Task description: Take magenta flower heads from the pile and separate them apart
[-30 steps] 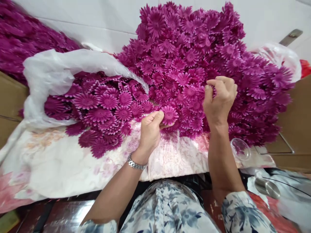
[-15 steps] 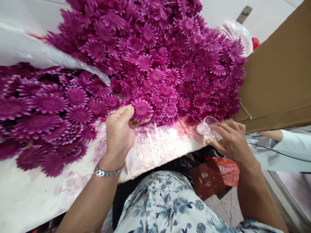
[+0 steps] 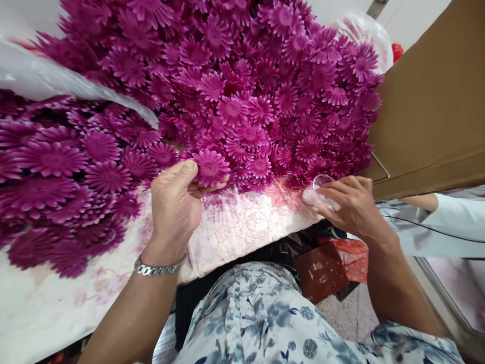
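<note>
My left hand [image 3: 176, 194], with a metal watch band at the wrist, pinches a magenta artificial daisy flower [image 3: 210, 167] between thumb and fingers. The petals face up and the stem side is hidden. Over at the table's front edge, my right hand [image 3: 348, 205] is closed around a small clear plastic cup [image 3: 323, 183]. Something whitish shows in or beside the cup, too blurred to name. Just beyond both hands rises a large heap of matching flowers [image 3: 246, 101].
A second pile of flowers [image 3: 56, 162] lies at the left under a white plastic sheet [image 3: 71, 81]. A cardboard box [image 3: 432, 111] stands at the right. Below it a co-worker's sleeve [image 3: 458, 217] shows. The stained cloth [image 3: 242, 222] covers the table.
The view has shifted, so most things sit further left and slightly higher. Both hands keep their holds, the left on the flower and the right on the cup.
</note>
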Action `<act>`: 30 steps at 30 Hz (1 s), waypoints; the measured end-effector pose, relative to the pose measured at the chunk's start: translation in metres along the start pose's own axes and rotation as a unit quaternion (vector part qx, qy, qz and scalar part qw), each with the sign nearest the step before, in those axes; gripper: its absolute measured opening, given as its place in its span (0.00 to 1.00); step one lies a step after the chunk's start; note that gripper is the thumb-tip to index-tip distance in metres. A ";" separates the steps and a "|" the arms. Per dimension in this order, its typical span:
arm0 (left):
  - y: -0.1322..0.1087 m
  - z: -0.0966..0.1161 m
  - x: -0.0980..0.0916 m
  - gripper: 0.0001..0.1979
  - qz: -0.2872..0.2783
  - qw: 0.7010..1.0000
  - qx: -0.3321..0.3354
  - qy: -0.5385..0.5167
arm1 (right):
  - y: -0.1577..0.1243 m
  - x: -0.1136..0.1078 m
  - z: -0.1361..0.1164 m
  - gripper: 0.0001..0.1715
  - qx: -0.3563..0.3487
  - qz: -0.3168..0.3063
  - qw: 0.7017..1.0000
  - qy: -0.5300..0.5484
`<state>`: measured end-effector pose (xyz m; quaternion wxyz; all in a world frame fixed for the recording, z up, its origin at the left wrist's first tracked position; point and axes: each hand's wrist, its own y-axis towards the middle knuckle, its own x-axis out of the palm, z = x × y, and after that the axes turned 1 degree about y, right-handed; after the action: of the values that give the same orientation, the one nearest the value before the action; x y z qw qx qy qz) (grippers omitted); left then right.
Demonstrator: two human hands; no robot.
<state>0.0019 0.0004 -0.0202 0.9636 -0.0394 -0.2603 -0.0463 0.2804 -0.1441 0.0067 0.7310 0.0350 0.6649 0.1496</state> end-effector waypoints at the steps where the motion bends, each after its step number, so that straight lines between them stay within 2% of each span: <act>1: 0.000 0.000 0.001 0.06 0.006 1.000 -0.004 -0.003 | -0.002 -0.002 0.001 0.16 0.006 0.029 1.000 -0.003; 6: 0.001 -0.002 0.001 0.08 0.017 0.999 -0.036 -0.017 | 0.000 -0.005 -0.012 0.06 0.062 0.162 0.983 0.051; 10: 0.003 0.000 0.000 0.08 0.007 0.998 -0.057 -0.011 | 0.019 0.002 -0.047 0.05 0.026 0.197 0.967 0.160; 15: -0.001 0.016 0.003 0.08 0.004 0.997 -0.075 -0.024 | 0.052 0.017 -0.086 0.08 -0.040 0.187 0.939 0.287; 18: -0.011 0.023 0.002 0.07 0.006 0.996 -0.080 -0.044 | 0.065 0.028 -0.100 0.12 -0.070 0.169 0.920 0.346; 21: -0.027 0.021 -0.002 0.06 0.005 0.995 -0.083 -0.060 | 0.071 0.034 -0.108 0.13 -0.092 0.150 0.913 0.367; 25: -0.047 0.008 -0.007 0.10 0.075 0.991 -0.088 -0.061 | 0.073 0.040 -0.114 0.07 -0.094 0.145 0.910 0.377; 30: -0.063 -0.008 -0.009 0.12 0.148 0.982 -0.093 -0.071 | 0.071 0.050 -0.112 0.08 -0.095 0.121 0.897 0.414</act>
<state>-0.0086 -0.0624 -0.0280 0.9311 -0.1703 -0.3135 0.0754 0.1617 -0.0795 -0.0365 0.3660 -0.0197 0.8805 0.3006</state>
